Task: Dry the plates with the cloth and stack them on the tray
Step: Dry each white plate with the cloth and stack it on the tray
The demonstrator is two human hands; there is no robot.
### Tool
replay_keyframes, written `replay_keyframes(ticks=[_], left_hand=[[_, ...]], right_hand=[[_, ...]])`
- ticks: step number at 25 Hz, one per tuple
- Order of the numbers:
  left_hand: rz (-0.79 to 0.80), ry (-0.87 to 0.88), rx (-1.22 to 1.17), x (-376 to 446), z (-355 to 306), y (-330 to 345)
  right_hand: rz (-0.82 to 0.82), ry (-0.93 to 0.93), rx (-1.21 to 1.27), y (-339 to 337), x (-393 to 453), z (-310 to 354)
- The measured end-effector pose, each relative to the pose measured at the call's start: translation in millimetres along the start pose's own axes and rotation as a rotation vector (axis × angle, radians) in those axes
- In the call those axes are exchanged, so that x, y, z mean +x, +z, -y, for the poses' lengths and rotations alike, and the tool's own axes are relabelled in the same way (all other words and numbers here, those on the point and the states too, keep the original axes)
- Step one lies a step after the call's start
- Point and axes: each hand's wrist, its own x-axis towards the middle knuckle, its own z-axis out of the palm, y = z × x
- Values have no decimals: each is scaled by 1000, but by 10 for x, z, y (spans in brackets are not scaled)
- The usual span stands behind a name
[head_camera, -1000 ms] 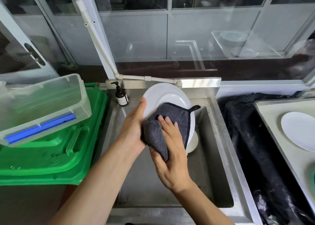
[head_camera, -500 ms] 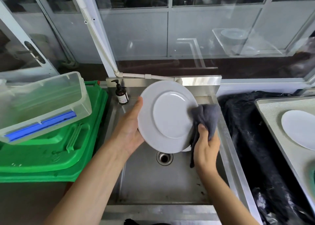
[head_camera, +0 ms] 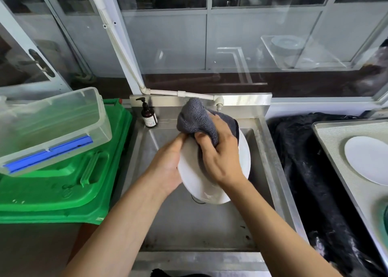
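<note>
The right hand (head_camera: 220,155) is now pressing the grey cloth (head_camera: 197,117) back onto the face of the white plate (head_camera: 244,157); half a second ago it was holding the cloth bunched off the plate's right edge, with the whole face bare. The left hand (head_camera: 168,167) is gripping the plate's left rim as before, holding it tilted up over the steel sink (head_camera: 210,230). So the wiping is going on for another pass, by my reading, and this plate is not yet ready to be stacked. One dried plate (head_camera: 367,161) is already lying on the tray (head_camera: 327,134) off to the right, well apart from the hands. The way there is crossing the sink's raised right edge and a strip of black sheeting (head_camera: 298,171), so the plate will need lifting clear of that rim. On the left, a clear tub (head_camera: 52,125) is sitting on a green lid (head_camera: 63,192), crowding that side, and a pump bottle (head_camera: 149,117) is standing near the cloth.
</note>
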Motion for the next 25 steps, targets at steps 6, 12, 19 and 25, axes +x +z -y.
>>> replay_keyframes(ticks=[6, 12, 19, 25], left_hand=[[-12, 21, -18, -10, -106, -91], [-35, 124, -35, 4, -235, -128], [-45, -65, -128, 77, -101, 30], [-152, -89, -79, 125, -39, -136]], right_hand=[[-190, 377, -75, -261, 142, -206], [-405, 422, 125, -215, -672, -289], [-27, -59, -156, 68, -1022, -94], [183, -233, -267, 14, -1016, -184]])
